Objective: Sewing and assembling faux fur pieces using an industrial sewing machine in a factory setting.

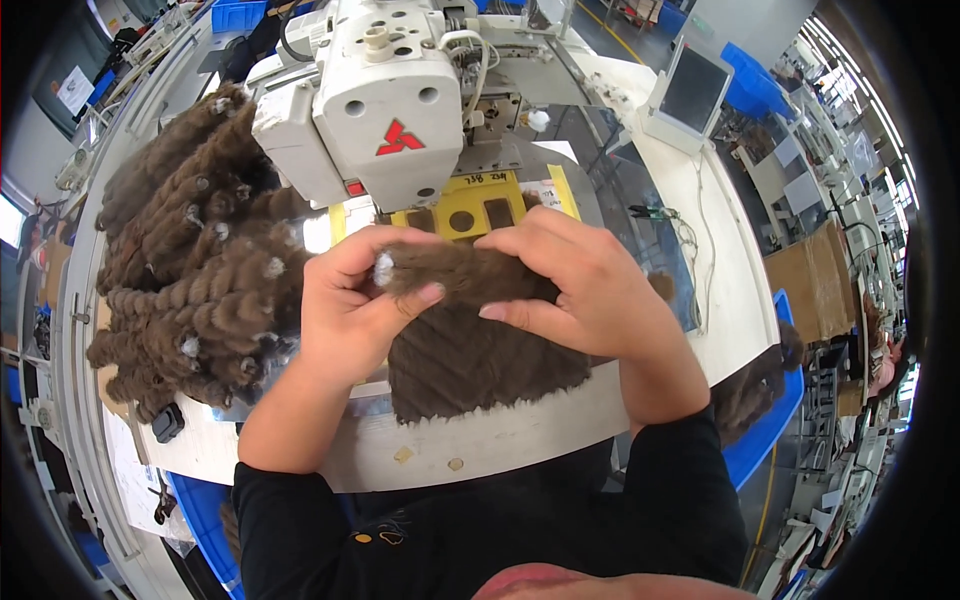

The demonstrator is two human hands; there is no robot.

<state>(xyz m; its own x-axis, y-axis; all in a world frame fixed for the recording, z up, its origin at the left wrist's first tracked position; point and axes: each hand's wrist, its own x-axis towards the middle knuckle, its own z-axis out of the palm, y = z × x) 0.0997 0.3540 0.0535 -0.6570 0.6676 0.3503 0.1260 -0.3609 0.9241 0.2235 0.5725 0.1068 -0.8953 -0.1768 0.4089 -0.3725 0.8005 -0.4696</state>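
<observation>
One black shirt (480, 520) | left hand (347, 300), right hand (592, 287): both grips pinching one fur piece (460, 272) | one sewing machine (390, 80)

The fur (465, 272) is brown, the template (480, 200) yellow, the machine (385, 85) white.

Two hands at centre: left hand (345, 300), right hand (595, 285). One brown fur panel (480, 365) at six o'clock; one yellow plate (455, 200) at twelve; one sewing machine (385, 105) at eleven; one screen (695, 85) between one and two. At least two blue bins (787, 410), at four and eight. One fur heap (195, 320) at nine, its pieces overlapping, uncountable.
</observation>
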